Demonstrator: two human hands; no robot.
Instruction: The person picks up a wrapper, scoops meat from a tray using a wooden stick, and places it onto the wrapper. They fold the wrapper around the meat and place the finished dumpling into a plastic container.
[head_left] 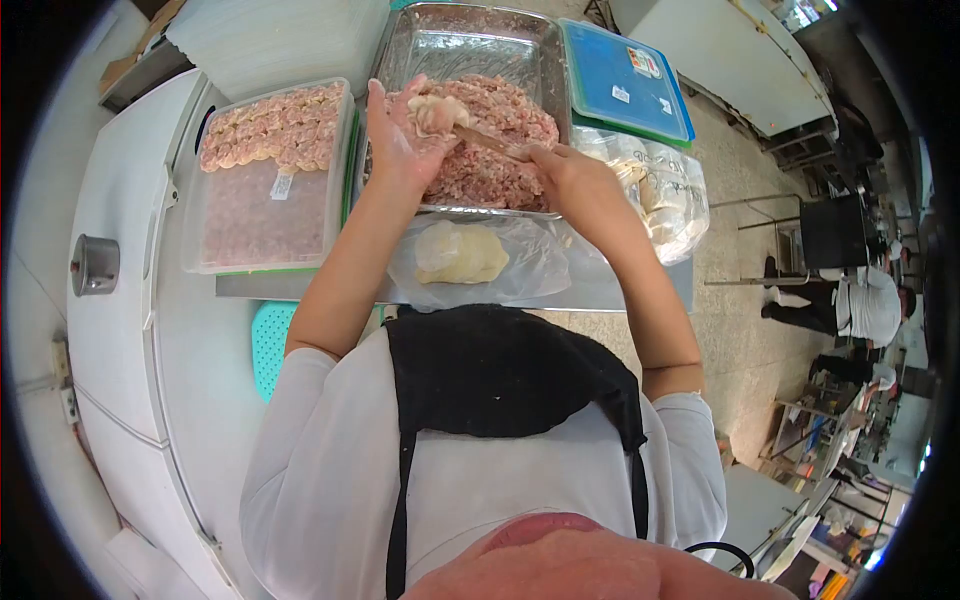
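My left hand (398, 150) is raised palm up above a metal tray (470, 48), cradling a pale dumpling wrapper (437, 113) with filling on it. In my right hand (578, 182) is a flat brown spatula (490, 142), its tip touching the wrapper. Below both hands, a mound of ground meat (500, 180) fills the near part of the tray. A stack of round dough wrappers (460, 252) lies on clear plastic in front of me. To the left, rows of filled dumplings (270, 125) sit in a clear plastic container (345, 180).
Blue-lidded containers (620, 85) and a plastic bag of pale dough rounds (655, 190) flank the tray on the right. White refrigerator doors (120, 240) stand at left, near a turquoise stool (272, 345). Another person (870, 305) is far off at right.
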